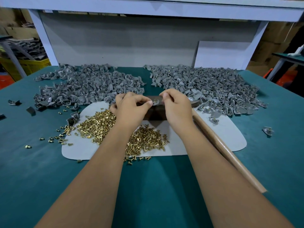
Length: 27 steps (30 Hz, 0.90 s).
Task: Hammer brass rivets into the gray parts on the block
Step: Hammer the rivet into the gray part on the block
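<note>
A dark metal block (155, 114) stands on a pale mat (230, 137) at the table's middle. Over the block both my hands meet on one small gray part (156, 102) with a brass rivet (154, 100) sticking out of it. My left hand (131, 106) pinches the part's left side with thumb and forefinger. My right hand (176, 104) holds its right side with curled fingers. A heap of loose brass rivets (144, 139) lies on the mat under my forearms. The hammer's wooden handle (230, 155) lies to the right, untouched.
Two big heaps of gray parts cover the far table, one heap at the left (85, 86) and one heap at the right (210, 86), which shows rivets in some. Stray rivets (54, 139) and single gray parts (268, 130) lie on the green tabletop. A white shelf frame (148, 9) rises behind.
</note>
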Each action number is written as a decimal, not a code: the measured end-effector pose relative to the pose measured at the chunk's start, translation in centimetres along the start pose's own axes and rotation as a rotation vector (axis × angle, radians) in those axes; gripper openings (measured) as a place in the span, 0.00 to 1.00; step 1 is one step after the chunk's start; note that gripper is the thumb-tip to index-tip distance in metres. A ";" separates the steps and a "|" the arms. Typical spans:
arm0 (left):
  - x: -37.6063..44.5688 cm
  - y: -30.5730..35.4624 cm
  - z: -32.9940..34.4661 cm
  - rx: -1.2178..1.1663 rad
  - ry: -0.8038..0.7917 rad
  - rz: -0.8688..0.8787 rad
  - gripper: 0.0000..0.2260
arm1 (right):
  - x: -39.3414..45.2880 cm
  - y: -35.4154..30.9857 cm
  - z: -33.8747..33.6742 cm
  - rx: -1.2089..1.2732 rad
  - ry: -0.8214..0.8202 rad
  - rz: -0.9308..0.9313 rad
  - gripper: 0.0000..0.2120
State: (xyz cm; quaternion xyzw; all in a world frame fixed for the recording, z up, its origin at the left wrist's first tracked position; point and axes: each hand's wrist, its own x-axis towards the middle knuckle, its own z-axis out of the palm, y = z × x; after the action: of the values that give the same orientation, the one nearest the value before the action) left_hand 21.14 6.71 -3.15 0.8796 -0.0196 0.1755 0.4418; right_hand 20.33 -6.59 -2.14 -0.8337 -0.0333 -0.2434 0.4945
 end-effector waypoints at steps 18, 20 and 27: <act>-0.1 0.0 0.1 0.011 -0.006 -0.010 0.07 | 0.5 -0.6 -4.9 -0.676 0.019 0.063 0.08; -0.1 0.1 0.2 0.032 0.013 -0.008 0.05 | -0.3 -0.5 -6.6 -0.959 -0.051 0.157 0.08; -0.3 0.4 0.4 0.100 0.038 -0.036 0.02 | -2.9 0.2 -7.0 -1.068 -0.224 0.266 0.16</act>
State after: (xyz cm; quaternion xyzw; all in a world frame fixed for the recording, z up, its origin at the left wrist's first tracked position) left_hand 20.87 6.11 -3.21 0.8973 0.0134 0.1847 0.4007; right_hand 15.21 -12.01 -0.84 -0.9861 0.1479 -0.0720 0.0235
